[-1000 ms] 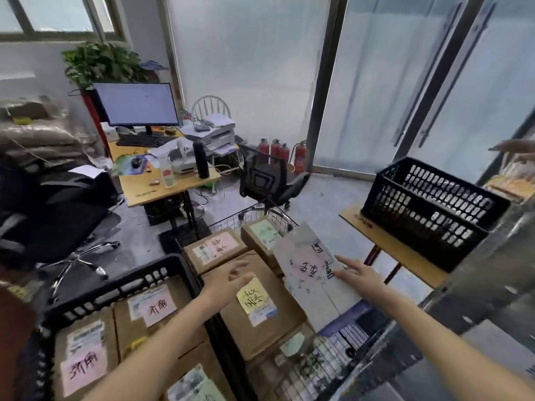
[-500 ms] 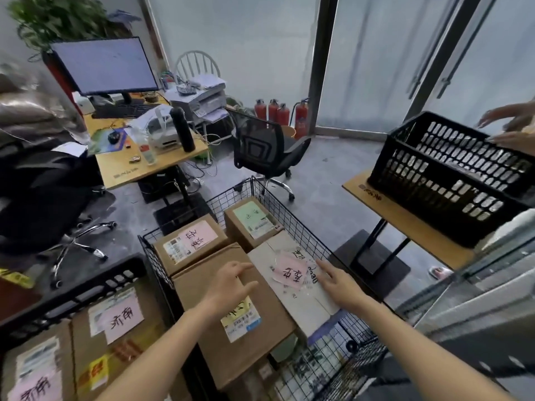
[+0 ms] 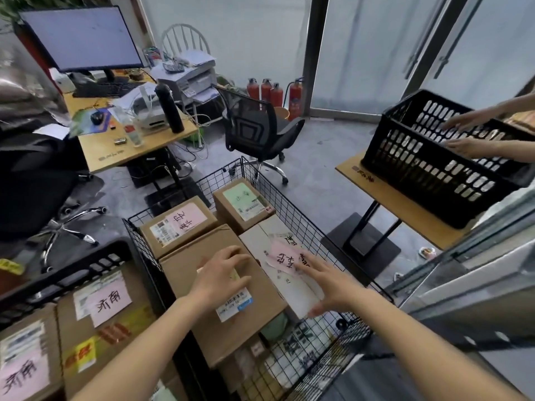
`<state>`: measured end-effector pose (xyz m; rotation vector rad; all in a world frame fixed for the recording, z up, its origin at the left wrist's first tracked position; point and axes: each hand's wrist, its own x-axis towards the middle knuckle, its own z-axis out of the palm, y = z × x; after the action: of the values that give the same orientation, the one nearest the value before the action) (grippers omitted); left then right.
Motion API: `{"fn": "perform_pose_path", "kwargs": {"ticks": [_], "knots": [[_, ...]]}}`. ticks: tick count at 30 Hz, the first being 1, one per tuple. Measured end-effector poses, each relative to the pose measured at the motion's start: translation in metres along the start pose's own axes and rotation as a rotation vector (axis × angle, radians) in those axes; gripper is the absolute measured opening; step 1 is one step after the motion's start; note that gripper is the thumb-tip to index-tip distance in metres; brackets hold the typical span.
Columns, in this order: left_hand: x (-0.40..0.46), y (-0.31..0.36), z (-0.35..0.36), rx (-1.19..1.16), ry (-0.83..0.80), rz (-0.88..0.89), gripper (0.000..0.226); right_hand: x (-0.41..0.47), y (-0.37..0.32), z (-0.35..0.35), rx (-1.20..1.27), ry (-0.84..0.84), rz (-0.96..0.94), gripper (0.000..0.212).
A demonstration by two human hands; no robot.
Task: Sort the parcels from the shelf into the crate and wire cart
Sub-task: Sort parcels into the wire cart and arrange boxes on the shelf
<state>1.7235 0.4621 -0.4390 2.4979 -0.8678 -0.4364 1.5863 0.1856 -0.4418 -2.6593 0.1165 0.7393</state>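
The black wire cart (image 3: 292,211) in front of me holds several parcels. My left hand (image 3: 221,274) lies with spread fingers on a big brown box (image 3: 211,325) with a yellow note. My right hand (image 3: 325,280) rests flat, fingers straight, on a pale flat parcel (image 3: 254,237) with a pink label, which lies in the cart beside the brown box. Two smaller boxes, pink-labelled (image 3: 178,225) and green-labelled (image 3: 243,205), sit at the cart's far end. A black crate (image 3: 66,266) at lower left holds brown boxes with pink labels.
Another person's two hands (image 3: 466,133) reach into a second black crate (image 3: 434,166) on a small wooden table (image 3: 405,208) at right. A black office chair (image 3: 257,131), a desk (image 3: 121,146) with monitor and printer, and fire extinguishers (image 3: 272,91) stand beyond the cart. A metal shelf edge (image 3: 463,285) runs lower right.
The pale parcel went down from a tilted, raised position to lie flat in the cart. My right hand followed it down; my left hand stayed on the brown box. The view dipped downward.
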Motion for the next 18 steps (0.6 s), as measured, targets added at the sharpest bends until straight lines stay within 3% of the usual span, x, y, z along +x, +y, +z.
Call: {"fn": "perform_pose_path", "kwargs": {"ticks": [8,18], "knots": [[-0.007,-0.001,0.004,0.047,-0.045,0.0,0.07,0.006,-0.006,-0.008,-0.135,-0.005,-0.014,0.121],[-0.017,0.031,-0.017,0.116,-0.041,-0.059,0.069,-0.008,-0.009,-0.019,-0.064,0.079,-0.049,0.122]]}}
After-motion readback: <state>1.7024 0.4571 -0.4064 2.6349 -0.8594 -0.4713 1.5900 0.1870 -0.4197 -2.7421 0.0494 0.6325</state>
